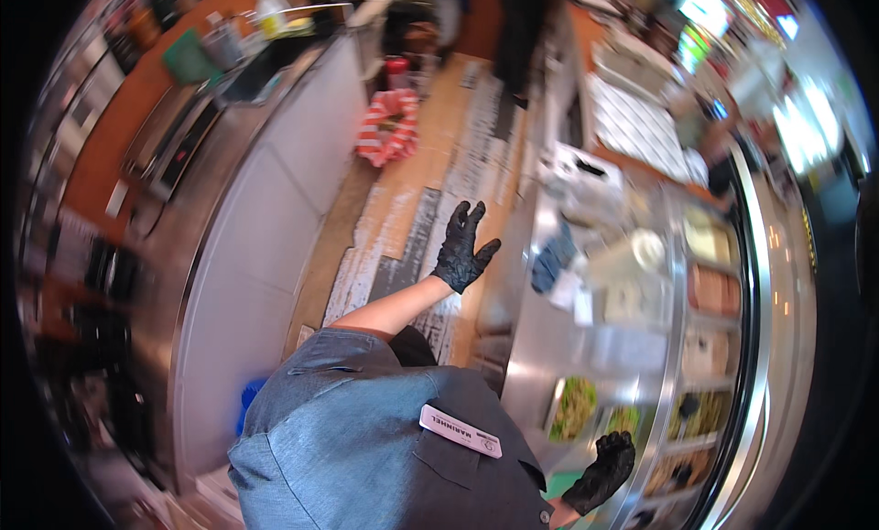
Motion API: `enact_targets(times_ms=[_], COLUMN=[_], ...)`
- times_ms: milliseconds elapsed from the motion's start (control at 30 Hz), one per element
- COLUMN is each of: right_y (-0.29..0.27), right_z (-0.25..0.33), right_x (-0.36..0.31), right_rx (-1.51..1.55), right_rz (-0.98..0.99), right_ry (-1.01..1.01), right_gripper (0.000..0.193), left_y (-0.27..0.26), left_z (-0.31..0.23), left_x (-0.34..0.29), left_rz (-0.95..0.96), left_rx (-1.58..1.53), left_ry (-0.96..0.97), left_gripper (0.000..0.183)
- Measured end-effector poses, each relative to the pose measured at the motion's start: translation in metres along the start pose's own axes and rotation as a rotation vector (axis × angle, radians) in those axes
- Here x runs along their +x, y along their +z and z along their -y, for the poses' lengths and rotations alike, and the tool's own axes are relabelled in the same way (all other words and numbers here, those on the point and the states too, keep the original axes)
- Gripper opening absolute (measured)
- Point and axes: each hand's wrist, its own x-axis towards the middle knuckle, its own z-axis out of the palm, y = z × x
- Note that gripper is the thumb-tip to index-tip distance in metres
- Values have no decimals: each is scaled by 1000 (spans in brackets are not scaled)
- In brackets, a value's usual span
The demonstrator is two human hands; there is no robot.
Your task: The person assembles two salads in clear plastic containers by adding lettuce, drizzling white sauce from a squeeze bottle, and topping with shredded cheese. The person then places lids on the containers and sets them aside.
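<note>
My left hand (464, 251), in a black glove, is stretched out over the wood-patterned floor (403, 246) of the aisle. Its fingers are spread and hold nothing. Low on the right, my right hand (602, 475), also gloved in black, hovers by the steel prep counter (536, 347). Its fingers are curled in, and no object shows in them. Closest to it are a pan of green leafy food (574, 409) and a smaller green-filled pan (624, 420). A green board (560, 484) shows partly beneath my right wrist.
Several food pans (712, 287) line the right counter behind a curved metal-edged guard (755, 283). A blue-grey cloth (553, 258) lies nearer. Left stands a light-panelled counter (265, 210). Ahead are a red-and-white striped bundle (388, 127) and a person in dark clothes (522, 36).
</note>
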Motion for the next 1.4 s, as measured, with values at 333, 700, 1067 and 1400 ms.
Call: enact_targets(times_ms=[333,700,1067,1400], right_y=[412,1051,1531,1493], right_z=[-82,-248,-430,-472], right_x=[112,43,-159,-43], right_rx=[-316,122,1,-231], right_rz=[663,1498,1581,1353], right_ry=[75,501,-20,1312], right_gripper=[33,32,54,49], left_y=[-302,-488,-532,-489], left_z=[249,345,345,371], left_x=[77,87,77,138], left_rz=[-688,-1095,-1479,-1456], left_rx=[429,308,1321,1314], left_ry=[-209,-552,-938,-1165], left_gripper=[66,63,51,52])
